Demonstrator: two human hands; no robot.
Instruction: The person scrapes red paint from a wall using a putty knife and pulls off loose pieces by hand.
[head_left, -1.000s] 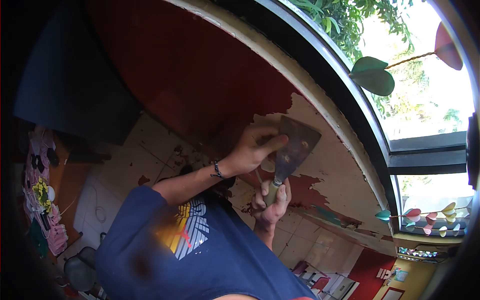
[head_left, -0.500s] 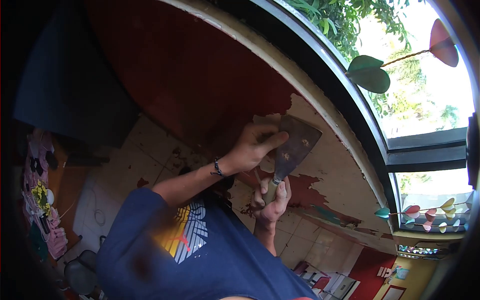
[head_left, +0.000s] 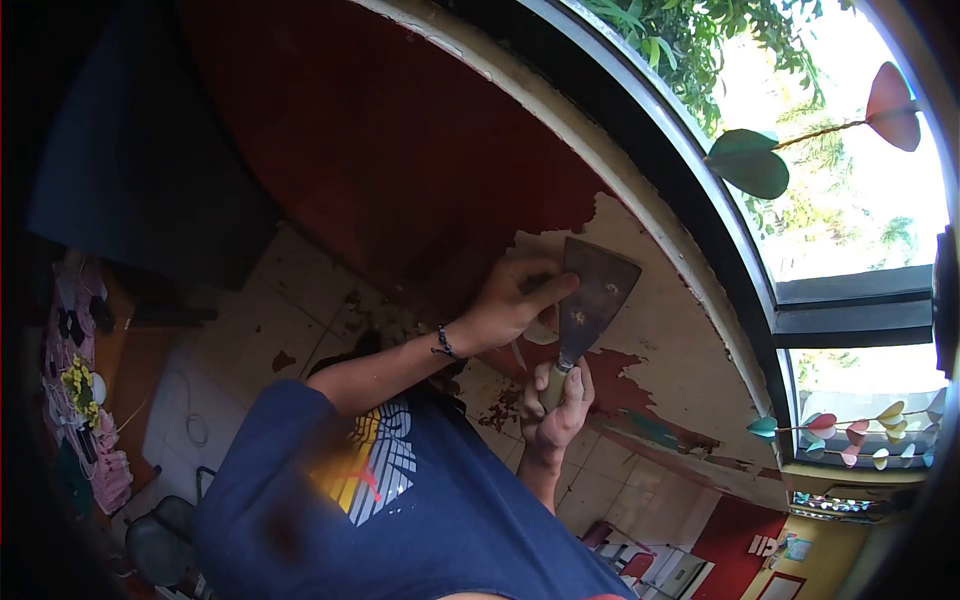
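Observation:
A wide scraper (head_left: 598, 300) with a dull, stained metal blade is held upright against the wall, where red paint has come off a pale patch (head_left: 655, 290). My right hand (head_left: 558, 405) is wrapped round its light handle, below the blade. On the blade's left edge, my left hand (head_left: 515, 300) has its thumb against the metal and its fingers bent, partly hidden near the edge. A dark braided bracelet (head_left: 443, 342) is on the left wrist.
Paint flakes lie on the tiled floor (head_left: 285, 300). A black window frame (head_left: 850, 325) curves along the right, with a garland of paper hearts (head_left: 750, 165). At the left stands a wooden table (head_left: 130, 380) with a pink cloth; a dark chair (head_left: 160, 545) is below it.
The lower hand and the scraper's handle have shifted slightly right, so the blade stands a little more upright. The other hand remains at the blade's edge.

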